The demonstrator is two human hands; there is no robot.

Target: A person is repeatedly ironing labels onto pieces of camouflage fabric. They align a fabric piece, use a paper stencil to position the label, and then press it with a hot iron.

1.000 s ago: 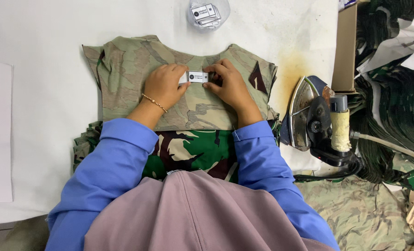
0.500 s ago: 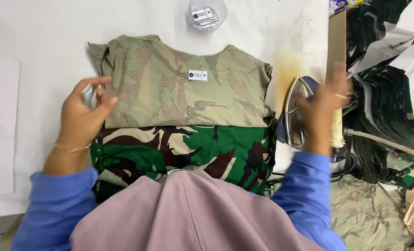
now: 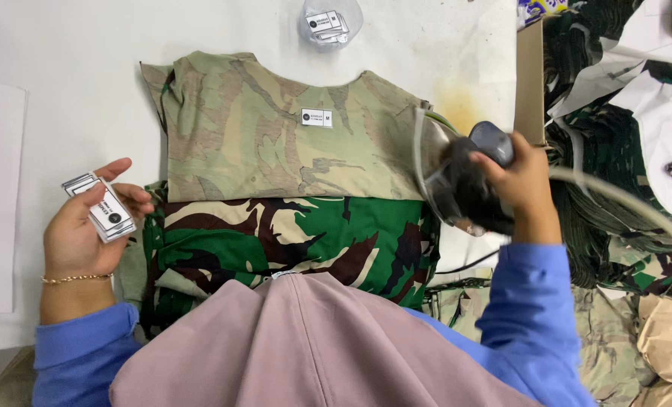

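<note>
A folded shirt (image 3: 276, 128) lies at the upper centre of the frame on the table (image 3: 64, 45), with a small label (image 3: 316, 117) on it near its top edge. Below it, overlapped by its lower edge, lies a second garment (image 3: 291, 237). A bag of labels (image 3: 330, 22) sits at the top edge, above the shirt. The left hand (image 3: 87, 234) holds a stack of labels (image 3: 101, 207) at the left, beside the second garment. The right hand (image 3: 521, 181) grips an iron (image 3: 457, 181) at the shirt's right edge. A pile of garments (image 3: 615, 151) fills the right side
</note>
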